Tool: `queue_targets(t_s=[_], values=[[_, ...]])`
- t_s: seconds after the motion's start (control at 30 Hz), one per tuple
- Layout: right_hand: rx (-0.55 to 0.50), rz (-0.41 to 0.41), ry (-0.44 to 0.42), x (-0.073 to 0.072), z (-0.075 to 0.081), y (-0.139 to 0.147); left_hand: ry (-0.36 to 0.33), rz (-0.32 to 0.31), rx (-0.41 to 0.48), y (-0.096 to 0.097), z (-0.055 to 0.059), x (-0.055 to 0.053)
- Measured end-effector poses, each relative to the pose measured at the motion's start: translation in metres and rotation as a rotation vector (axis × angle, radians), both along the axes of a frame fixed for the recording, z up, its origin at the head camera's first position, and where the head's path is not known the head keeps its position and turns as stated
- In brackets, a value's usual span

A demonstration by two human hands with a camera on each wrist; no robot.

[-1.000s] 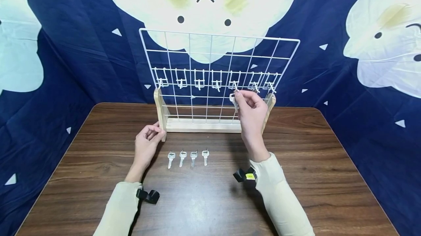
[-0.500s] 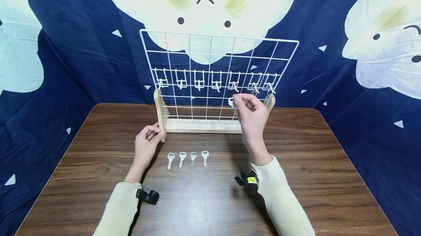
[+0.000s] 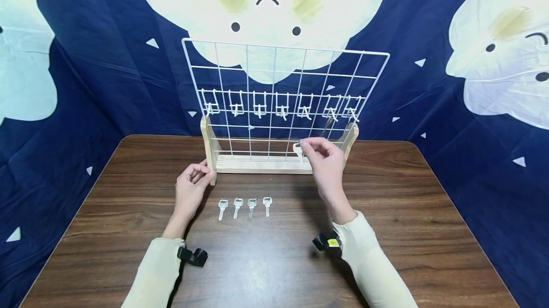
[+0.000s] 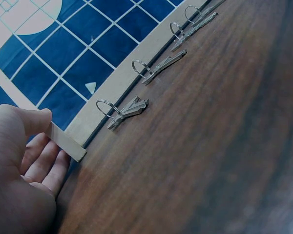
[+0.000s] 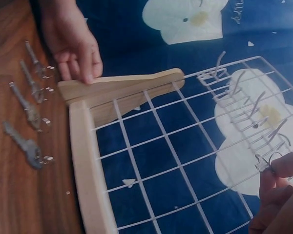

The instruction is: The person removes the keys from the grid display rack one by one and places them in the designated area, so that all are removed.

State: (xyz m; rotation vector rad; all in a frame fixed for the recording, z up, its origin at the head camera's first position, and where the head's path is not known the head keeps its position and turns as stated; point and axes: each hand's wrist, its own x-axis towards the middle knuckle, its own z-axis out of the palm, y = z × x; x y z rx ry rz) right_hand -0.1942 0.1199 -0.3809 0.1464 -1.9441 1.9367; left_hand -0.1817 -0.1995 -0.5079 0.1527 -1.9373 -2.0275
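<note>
White wire and pale wood make up the rack (image 3: 262, 165), standing on the worktop (image 3: 257, 270). In front of the rack's right half, below its hooks (image 3: 281, 111), the grip of the right hand (image 3: 329, 169) pinches a key (image 3: 297, 149) between thumb and fingers. At the rack's left end, the grip of the left hand (image 3: 190, 191) pinches the wooden side piece (image 3: 208, 148). Four ringed keys (image 3: 252, 208) lie in front of the rack.
</note>
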Motion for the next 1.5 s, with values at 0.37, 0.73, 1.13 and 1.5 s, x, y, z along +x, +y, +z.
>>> queue_targets(t_s=[0.37,0.73,1.13,1.5], values=[[0.026,0.025,-0.071,0.004,-0.020,0.004,0.002,-0.006,-0.002,0.000,0.001,0.001],[0.065,0.084,-0.146,0.011,-0.046,0.005,-0.006,-0.001,-0.014,0.000,0.000,0.000],[0.086,0.112,-0.230,0.017,-0.070,0.004,-0.010,-0.001,-0.021,0.000,0.000,0.000],[0.107,0.184,-0.265,0.020,-0.091,0.000,-0.009,-0.001,-0.022,0.001,0.002,0.000]])
